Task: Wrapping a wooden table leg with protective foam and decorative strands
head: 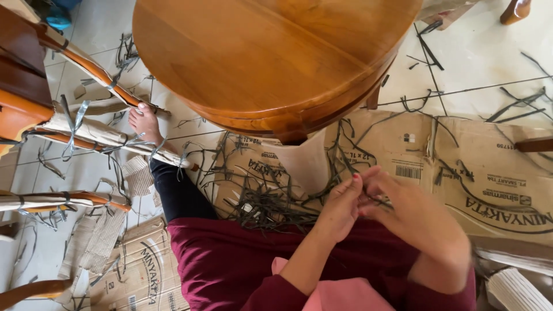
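I sit on the floor beside a round wooden table (pixel 271 52). My left hand (pixel 341 208) and my right hand (pixel 412 213) meet in front of my chest, fingers pinched together on a thin dark strap (pixel 381 201) that runs between them. A loose heap of the same dark straps (pixel 262 204) lies on flattened cardboard (pixel 495 173) just beyond my hands. The table's leg is wrapped in pale corrugated paper (pixel 305 161). My bare foot (pixel 145 122) rests on the tiles at the left.
Wooden chair legs wrapped in corrugated card and tied with grey straps (pixel 86 129) lie at the left. More flattened cardboard (pixel 138 276) lies by my left knee. Strap offcuts (pixel 518 103) are scattered over the white tiles. A roll of corrugated paper (pixel 515 291) sits at bottom right.
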